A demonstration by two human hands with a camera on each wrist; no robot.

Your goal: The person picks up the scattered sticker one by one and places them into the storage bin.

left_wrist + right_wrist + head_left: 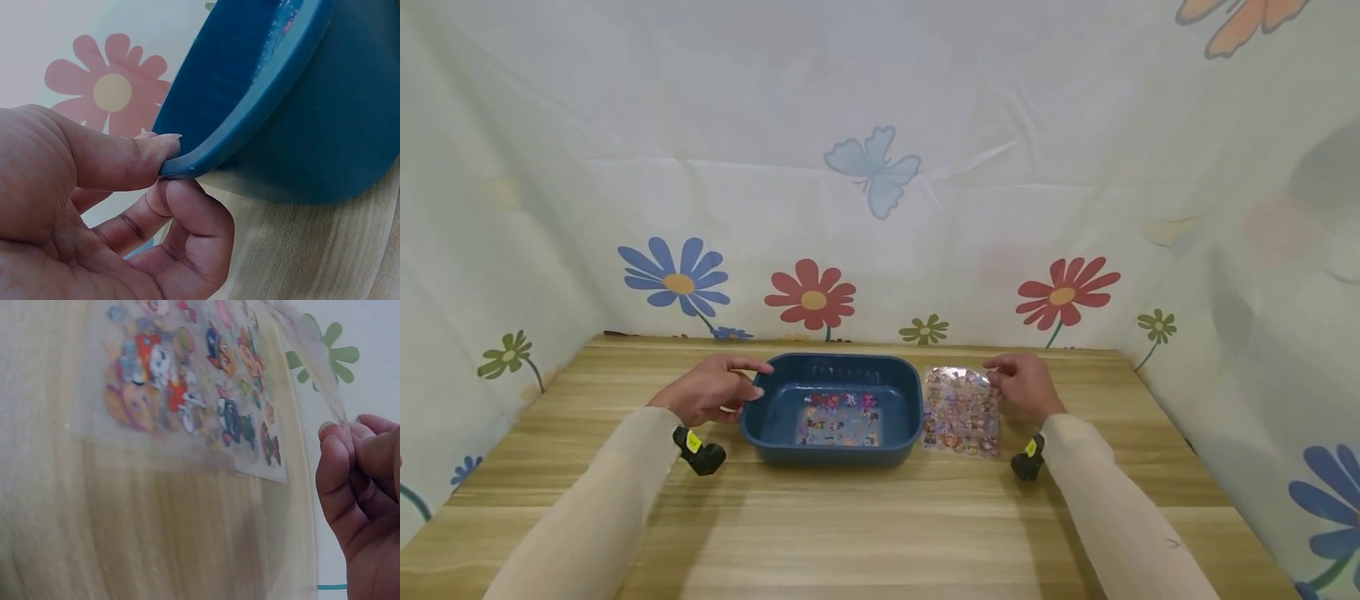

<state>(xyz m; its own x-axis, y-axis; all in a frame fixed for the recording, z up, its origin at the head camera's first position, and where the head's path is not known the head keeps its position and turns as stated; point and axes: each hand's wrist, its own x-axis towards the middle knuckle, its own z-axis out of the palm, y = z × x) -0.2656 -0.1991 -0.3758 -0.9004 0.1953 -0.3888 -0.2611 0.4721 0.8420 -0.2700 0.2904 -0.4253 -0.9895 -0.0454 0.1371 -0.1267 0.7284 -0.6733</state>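
A dark blue plastic basin [831, 456] stands on the table, with a clear sticker sheet [842, 425] of small colourful figures lying inside. My left hand [715, 389] pinches the basin's left rim between thumb and curled finger, as the left wrist view shows closely [181, 219]. To the right of the basin is another clear sticker sheet [960, 414], covered with cartoon characters. At its upper right corner, my right hand [1024, 386] pinches thin clear film [322, 381] between thumb and fingers. Whether that film belongs to the printed sheet or is a separate layer, I cannot tell.
The wood-grain table [850, 533] reaches back to a pale cloth [985, 225] printed with flowers and a butterfly. Cloth also hangs along both sides. A black camera [700, 454] is strapped at the left wrist, another black camera [1028, 458] at the right.
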